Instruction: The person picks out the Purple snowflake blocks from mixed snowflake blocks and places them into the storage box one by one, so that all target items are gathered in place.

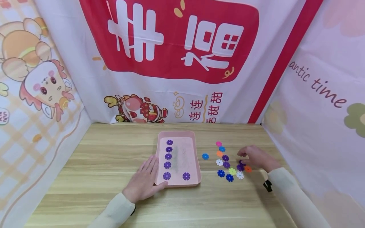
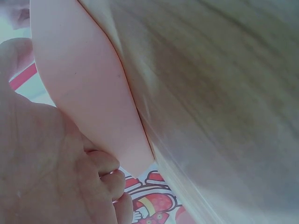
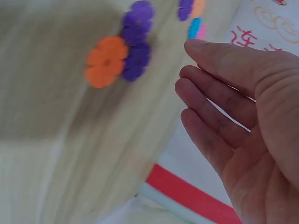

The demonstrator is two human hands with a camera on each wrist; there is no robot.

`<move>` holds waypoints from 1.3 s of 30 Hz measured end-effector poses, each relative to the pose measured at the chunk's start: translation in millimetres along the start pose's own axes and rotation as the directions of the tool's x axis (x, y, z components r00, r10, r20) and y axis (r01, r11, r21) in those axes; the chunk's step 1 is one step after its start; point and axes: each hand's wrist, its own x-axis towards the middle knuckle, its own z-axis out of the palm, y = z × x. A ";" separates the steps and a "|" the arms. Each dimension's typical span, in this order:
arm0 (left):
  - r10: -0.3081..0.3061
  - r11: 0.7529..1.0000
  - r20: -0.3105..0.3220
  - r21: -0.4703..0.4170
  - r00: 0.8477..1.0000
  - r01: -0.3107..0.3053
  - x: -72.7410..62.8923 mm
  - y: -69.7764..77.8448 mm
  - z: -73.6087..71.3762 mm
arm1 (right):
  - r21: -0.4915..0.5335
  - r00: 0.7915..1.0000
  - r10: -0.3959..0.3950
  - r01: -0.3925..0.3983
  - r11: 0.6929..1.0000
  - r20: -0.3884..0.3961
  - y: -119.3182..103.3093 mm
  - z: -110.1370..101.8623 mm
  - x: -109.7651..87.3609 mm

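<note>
A shallow pink tray (image 1: 192, 181) lies on the table. Several purple snowflake discs (image 1: 167, 165) form a column along its left side, and one more purple disc (image 1: 186, 176) sits near its lower right corner. My left hand (image 1: 144, 180) rests against the tray's left edge, fingers straight and thumb at the front corner; the tray's wall (image 2: 88, 70) shows beside the palm in the left wrist view. Above a cluster of purple discs (image 3: 136, 60) and an orange disc (image 3: 106, 62), my right hand (image 1: 255, 157) hovers with bent fingers and nothing between them.
Right of the tray, loose discs lie scattered: a blue one (image 1: 205, 156) apart, a pink one (image 1: 218, 143) at the back, white (image 1: 219, 162), yellow-green (image 1: 232, 171) and dark blue ones (image 1: 229, 178). Printed cloth (image 1: 176, 104) hangs behind the wooden table (image 1: 114, 139) and at both sides.
</note>
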 end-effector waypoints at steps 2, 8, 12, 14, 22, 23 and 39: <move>-0.001 1.000 0.010 0.008 1.000 0.001 0.8 -0.3 -0.2 | 0.014 0.999 0.033 -0.033 0.999 0.004 4.6 5.5 -1.3; -0.002 1.000 0.018 0.016 1.000 0.002 1.8 1.1 -1.8 | 0.039 0.998 0.063 -0.063 0.997 0.003 14.5 16.5 -1.7; -0.012 1.000 0.027 0.008 1.000 0.012 2.2 1.6 -1.8 | 0.057 0.998 0.057 -0.057 0.997 -0.004 18.5 20.7 -1.1; -0.017 1.000 0.028 0.002 0.999 0.017 2.2 1.8 -1.7 | 0.062 0.998 0.063 -0.062 0.996 -0.011 20.1 22.7 -0.2; -0.004 1.000 -0.016 0.003 1.000 0.004 0.5 2.0 1.0 | 0.058 0.996 0.091 -0.090 0.994 -0.006 26.5 24.6 7.4; -0.002 1.000 -0.024 0.000 1.000 0.002 0.4 1.8 1.4 | 0.068 0.994 0.108 -0.108 0.992 0.001 27.1 24.4 8.7; -0.014 1.000 0.013 0.007 1.000 0.014 2.4 0.3 0.1 | 0.116 0.991 0.118 -0.125 0.985 0.062 29.1 12.7 19.7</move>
